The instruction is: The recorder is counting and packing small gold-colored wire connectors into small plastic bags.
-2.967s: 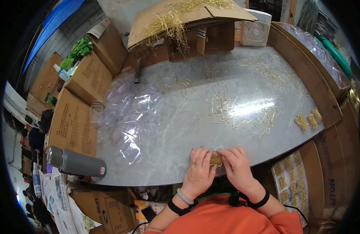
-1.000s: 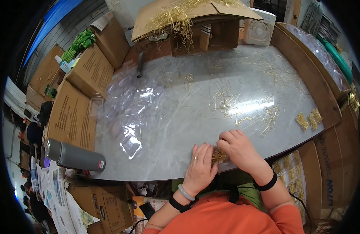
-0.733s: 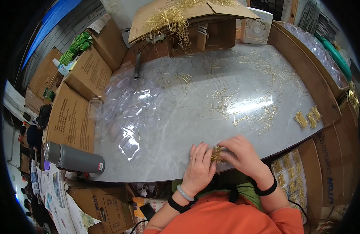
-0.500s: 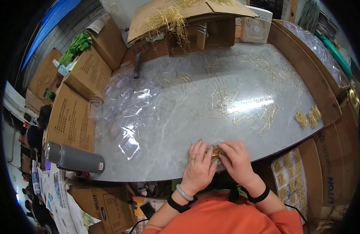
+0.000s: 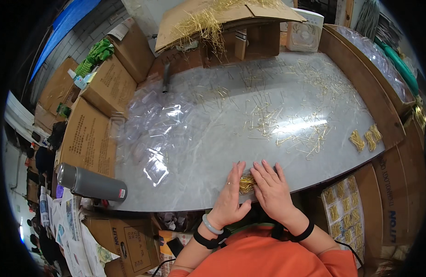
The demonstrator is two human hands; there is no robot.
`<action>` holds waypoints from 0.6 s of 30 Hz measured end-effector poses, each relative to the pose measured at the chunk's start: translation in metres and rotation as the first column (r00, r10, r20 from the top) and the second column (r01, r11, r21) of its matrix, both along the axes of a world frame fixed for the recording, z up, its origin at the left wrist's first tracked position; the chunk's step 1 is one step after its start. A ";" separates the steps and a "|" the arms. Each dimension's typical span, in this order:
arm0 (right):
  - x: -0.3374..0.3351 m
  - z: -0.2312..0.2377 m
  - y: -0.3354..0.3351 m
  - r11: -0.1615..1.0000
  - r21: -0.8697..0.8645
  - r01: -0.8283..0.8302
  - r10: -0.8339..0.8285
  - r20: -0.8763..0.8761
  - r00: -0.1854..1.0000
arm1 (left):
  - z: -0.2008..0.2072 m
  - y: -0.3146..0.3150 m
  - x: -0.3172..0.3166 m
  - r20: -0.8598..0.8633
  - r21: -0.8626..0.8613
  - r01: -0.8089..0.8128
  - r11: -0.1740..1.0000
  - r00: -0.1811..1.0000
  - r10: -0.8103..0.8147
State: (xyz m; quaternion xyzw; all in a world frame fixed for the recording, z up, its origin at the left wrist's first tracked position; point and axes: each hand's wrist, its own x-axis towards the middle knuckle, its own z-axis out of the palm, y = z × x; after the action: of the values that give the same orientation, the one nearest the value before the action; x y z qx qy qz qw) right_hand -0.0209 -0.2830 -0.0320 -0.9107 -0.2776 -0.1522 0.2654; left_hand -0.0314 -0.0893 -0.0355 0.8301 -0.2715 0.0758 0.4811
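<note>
A small bundle of gold wire hooks [image 5: 246, 184] lies on the table near its front edge, between my two hands. My left hand [image 5: 227, 196] stands along the bundle's left side, fingers straight and thumb apart. My right hand [image 5: 274, 194] lies flat at its right side, with stretched fingers and the fingertips on or beside the wire. Neither hand wraps round the bundle. Loose gold hooks [image 5: 264, 121] are scattered farther back on the grey table [image 5: 208, 152].
Clear plastic boxes [image 5: 155, 168] are heaped at left, near a grey bottle [image 5: 99, 183]. Finished-looking wire bundles [image 5: 357, 140] sit at the right edge. A cardboard box [image 5: 263, 41] and white fan [image 5: 304, 37] stand behind. Filled clear trays [image 5: 344, 210] are below right.
My fingers have straightened from their curl over the hook bundle. The left hand has turned more upright at its side, and more of the bundle now shows.
</note>
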 end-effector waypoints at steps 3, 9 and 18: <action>0.000 0.003 -0.001 0.981 0.181 0.068 -0.057 -0.066 0.996 | 0.000 -0.007 -0.002 0.068 0.123 -0.060 0.991 0.996 0.051; 0.011 0.008 -0.008 0.945 0.183 0.270 -0.235 -0.188 0.953 | 0.000 -0.016 -0.004 0.157 0.316 -0.134 0.939 0.984 0.087; 0.019 0.001 -0.014 0.859 0.428 0.283 -0.082 -0.430 0.899 | 0.006 -0.014 -0.004 0.065 0.308 -0.096 0.947 0.995 0.080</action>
State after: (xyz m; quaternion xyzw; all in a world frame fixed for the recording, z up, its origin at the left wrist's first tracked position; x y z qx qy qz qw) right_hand -0.0018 -0.2969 -0.0308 -0.8502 -0.0821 -0.0534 0.5173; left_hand -0.0358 -0.1031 -0.0298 0.9044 -0.2551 0.0753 0.3336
